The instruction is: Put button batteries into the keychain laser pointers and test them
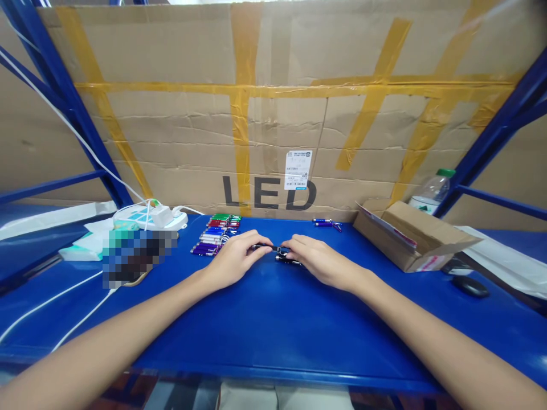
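My left hand (233,256) is closed in a pinch around one end of a slim black keychain penlight (276,248) at the middle of the table. The fingers of my right hand (318,259) close on its other end. Just below, more black penlights (287,259) lie on the table, partly covered by my right fingers. To the left, beside my left hand, coloured penlights (209,246) lie grouped in rows of green, red, blue, white and purple. A few blue ones (322,221) lie apart, farther back on the right.
An open cardboard box (380,239) and a black computer mouse (470,286) are on the right, with a plastic bottle (431,191) behind. At left are a white power strip (175,219), cables and a blurred phone-like object (137,265). A taped cardboard sheet (183,148) walls the back.
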Tool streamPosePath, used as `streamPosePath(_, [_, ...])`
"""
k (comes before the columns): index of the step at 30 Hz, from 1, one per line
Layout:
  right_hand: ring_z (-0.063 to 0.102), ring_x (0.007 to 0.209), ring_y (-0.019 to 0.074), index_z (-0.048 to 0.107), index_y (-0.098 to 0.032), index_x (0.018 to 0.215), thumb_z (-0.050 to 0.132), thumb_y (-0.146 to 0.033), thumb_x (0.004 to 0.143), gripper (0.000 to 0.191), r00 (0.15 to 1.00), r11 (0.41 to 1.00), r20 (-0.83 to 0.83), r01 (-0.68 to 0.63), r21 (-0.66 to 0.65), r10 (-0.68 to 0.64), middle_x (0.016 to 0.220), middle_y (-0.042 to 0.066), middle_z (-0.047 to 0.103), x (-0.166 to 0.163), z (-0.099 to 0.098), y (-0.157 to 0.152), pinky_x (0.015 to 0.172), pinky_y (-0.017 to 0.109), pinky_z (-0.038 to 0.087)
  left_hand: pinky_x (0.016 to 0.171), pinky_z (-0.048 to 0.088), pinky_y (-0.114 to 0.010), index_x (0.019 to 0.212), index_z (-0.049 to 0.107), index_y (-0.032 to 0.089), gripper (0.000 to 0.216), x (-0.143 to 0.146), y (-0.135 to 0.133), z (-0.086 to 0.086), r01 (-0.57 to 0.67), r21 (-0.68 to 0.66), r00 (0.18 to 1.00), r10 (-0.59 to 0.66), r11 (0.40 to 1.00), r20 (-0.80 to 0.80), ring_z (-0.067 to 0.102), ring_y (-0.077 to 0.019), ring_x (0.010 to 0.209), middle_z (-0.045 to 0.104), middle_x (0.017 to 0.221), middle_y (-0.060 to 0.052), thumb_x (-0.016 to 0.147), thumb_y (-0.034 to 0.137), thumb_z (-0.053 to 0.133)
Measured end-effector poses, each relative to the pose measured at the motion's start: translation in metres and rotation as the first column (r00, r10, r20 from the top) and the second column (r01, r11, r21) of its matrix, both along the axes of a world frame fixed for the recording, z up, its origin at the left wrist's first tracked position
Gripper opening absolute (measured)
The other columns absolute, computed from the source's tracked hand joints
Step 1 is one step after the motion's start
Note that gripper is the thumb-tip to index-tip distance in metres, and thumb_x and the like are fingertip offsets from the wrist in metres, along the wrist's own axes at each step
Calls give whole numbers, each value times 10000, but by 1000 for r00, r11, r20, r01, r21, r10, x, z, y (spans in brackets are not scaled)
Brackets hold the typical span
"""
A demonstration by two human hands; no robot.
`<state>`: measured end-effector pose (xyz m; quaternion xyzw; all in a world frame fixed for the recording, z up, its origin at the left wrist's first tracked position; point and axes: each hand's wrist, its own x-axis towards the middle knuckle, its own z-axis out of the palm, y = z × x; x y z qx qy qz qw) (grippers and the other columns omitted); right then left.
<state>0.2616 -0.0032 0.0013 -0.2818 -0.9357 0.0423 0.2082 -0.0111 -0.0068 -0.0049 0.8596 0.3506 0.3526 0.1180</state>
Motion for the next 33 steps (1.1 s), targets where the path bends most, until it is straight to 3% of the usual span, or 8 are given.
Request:
streamPosePath(4, [621, 938, 262, 626, -186, 1245, 417, -251, 1155, 236, 993, 999, 113, 30, 44, -35, 1039, 104, 677, -3, -1, -5, 811, 391, 518, 830, 519, -320, 1154, 777, 221, 258, -1, 1, 0, -8, -13, 1000, 8, 1000, -1, 675, -197, 885, 737, 1023, -43, 1095, 393, 594])
streamPosePath(10, [578, 911, 275, 625, -171, 1221, 387, -205, 1152, 251, 974, 978, 212, 37, 207, -82, 1012, 118, 662, -2, -3, -6, 800, 403, 504, 917, 514, -355, 1308, 731, 214, 347, -4, 2, -5, 21, 86, 973, -1, 996, -230, 694, -242, 1018, 730, 1135, -83, 1139, 391, 485])
streamPosePath(13, [572, 904, 287, 643, -156, 1170, 398, -214, 1147, 253, 966, 969, 237, 39, 246, -99, 995, 130, 663, -3, -2, -6, 809, 420, 502, 925, 514, -352, 1271, 742, 223, 333, -5, 3, -7, 34, 91, 969, -11, 995, -248, 696, -242, 1017, 735, 1125, -77, 1136, 399, 494])
streamPosePath(18, [568, 879, 262, 660, -160, 1154, 448, -248, 1144, 230, 988, 985, 147, 17, 172, -43, 953, 100, 662, -3, 2, -3, 809, 390, 480, 944, 516, -336, 1232, 744, 238, 278, -4, 1, -6, 54, 13, 984, -51, 998, -173, 701, -231, 1037, 746, 1127, -54, 1110, 406, 559])
streamPosePath(23, [540, 839, 244, 663, -171, 1120, 398, -299, 1164, 298, 995, 981, 90, 21, 192, -39, 910, 88, 657, -3, 4, -1, 788, 364, 445, 808, 512, -309, 1210, 735, 213, 291, 0, -2, -5, 62, -67, 987, -71, 996, -144, 680, -195, 864, 738, 997, -36, 1087, 438, 598])
streamPosePath(30, [527, 787, 238, 657, -179, 1117, 315, -334, 1180, 380, 999, 963, 30, 27, 267, -36, 883, 91, 668, -7, 0, 0, 785, 379, 435, 782, 493, -310, 1174, 752, 227, 295, 0, -1, -7, 71, -40, 990, -75, 997, -116, 655, -180, 786, 723, 902, -12, 1039, 475, 668])
streamPosePath(33, [549, 789, 236, 664, -192, 1099, 301, -359, 1183, 408, 999, 970, -18, 45, 238, -42, 879, 93, 681, -10, -4, -1, 801, 385, 442, 768, 494, -306, 1143, 753, 235, 296, 0, -2, -7, 52, -6, 991, -52, 999, -122, 658, -187, 790, 730, 894, -14, 1018, 496, 690])
